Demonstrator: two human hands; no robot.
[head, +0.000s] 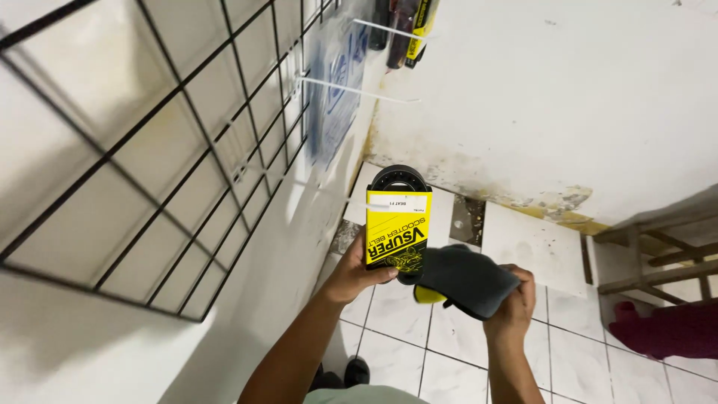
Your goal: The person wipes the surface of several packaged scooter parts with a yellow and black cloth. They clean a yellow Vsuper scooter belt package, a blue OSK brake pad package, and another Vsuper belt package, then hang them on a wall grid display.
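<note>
The left hand point(357, 269) grips the lower end of a black rubber drive belt in a yellow cardboard sleeve point(397, 224), fingers wrapped round the sleeve's edge and thumb across its printed face. The right hand point(513, 305) is clenched on a dark grey cloth point(465, 278), which is pressed against the bottom of the package, where a bit of yellow shows under the fold.

The package stands upright in the air, raised in front of a black wire grid display panel point(149, 164) fixed to the white wall. A white hook point(351, 87) juts from the grid above, and another higher one carries further packaged belts point(407, 26), of which only the lower ends show. A white prong point(372, 200) crosses the top of the held package near its white label, but I cannot tell whether the package hangs on it or merely passes behind it.

By my reading, the wiping is under way: the cloth is at the lower end, and the upper face already looks clean, though the dust itself is too fine to judge. What seems left is to finish the bottom and hang the belt on its hook.

Below lie white floor tiles point(404, 314), a stained wall base and a wooden frame point(658, 262) at the right.
</note>
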